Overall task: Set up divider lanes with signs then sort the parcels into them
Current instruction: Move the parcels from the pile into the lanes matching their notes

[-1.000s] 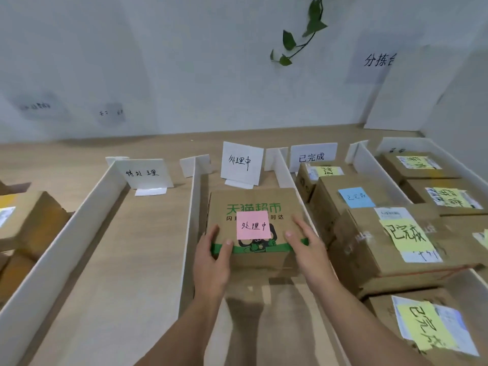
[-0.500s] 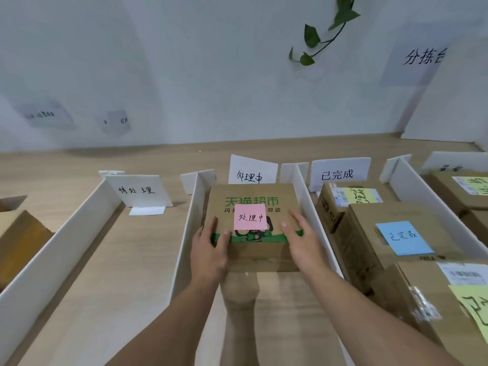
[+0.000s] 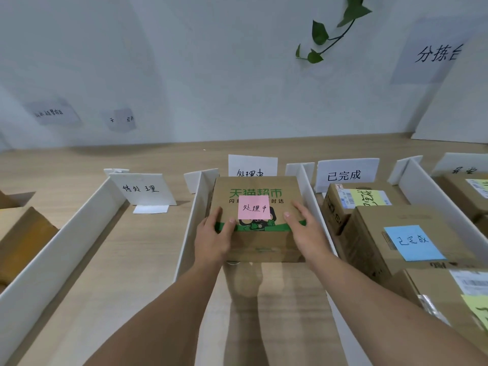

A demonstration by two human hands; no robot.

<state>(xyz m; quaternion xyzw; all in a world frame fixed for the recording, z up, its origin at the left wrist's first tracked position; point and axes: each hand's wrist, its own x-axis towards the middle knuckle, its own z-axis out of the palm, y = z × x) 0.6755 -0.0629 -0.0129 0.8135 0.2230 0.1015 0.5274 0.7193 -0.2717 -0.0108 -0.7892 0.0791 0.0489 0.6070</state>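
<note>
The parcel (image 3: 257, 223) sits between two dividers (image 3: 190, 225), before its sign (image 3: 252, 165).

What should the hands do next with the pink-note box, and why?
Probably let go. The box, with a pink note reading 处理中, sits in the lane right in front of the sign bearing the same words. The left hand and right hand grip its sides, so releasing it likely finishes this parcel.

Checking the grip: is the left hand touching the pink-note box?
Touching. Head view shows the left hand gripping the pink-note box at its near edge.
</note>
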